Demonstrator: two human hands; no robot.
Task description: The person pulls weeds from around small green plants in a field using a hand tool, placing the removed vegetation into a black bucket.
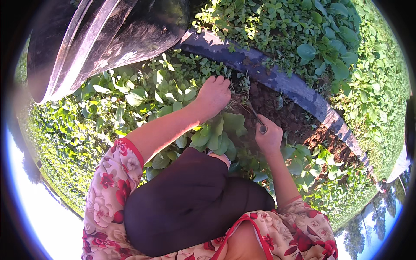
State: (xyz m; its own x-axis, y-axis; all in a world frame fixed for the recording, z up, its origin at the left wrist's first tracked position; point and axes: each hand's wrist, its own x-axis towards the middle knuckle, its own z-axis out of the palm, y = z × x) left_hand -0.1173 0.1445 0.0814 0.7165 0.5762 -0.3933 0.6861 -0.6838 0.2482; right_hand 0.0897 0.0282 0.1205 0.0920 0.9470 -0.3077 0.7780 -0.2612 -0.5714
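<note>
My left hand (pixel 215 96) is closed low among the plants, its fingers curled down around weeds (pixel 237 103) whose thin, pale strands show beside it. My right hand (pixel 269 135) grips a small hand hoe by its round, hollow-ended handle (pixel 263 128). A thin metal shaft (pixel 252 109) runs from that fist toward the weeds by my left hand; its tip is hidden in them. Broad-leaved green plants (pixel 219 132) stand just below both hands. Dark, bare soil (pixel 264 102) lies to the right of the weeds.
A dark strip (pixel 294 84) curves through the bed beyond my hands. A large, black, ribbed container (pixel 125 39) leans in at the upper left. Low leafy growth (pixel 260 21) lies past the strip. My knee in dark cloth (pixel 186 199) is bent close below my arms.
</note>
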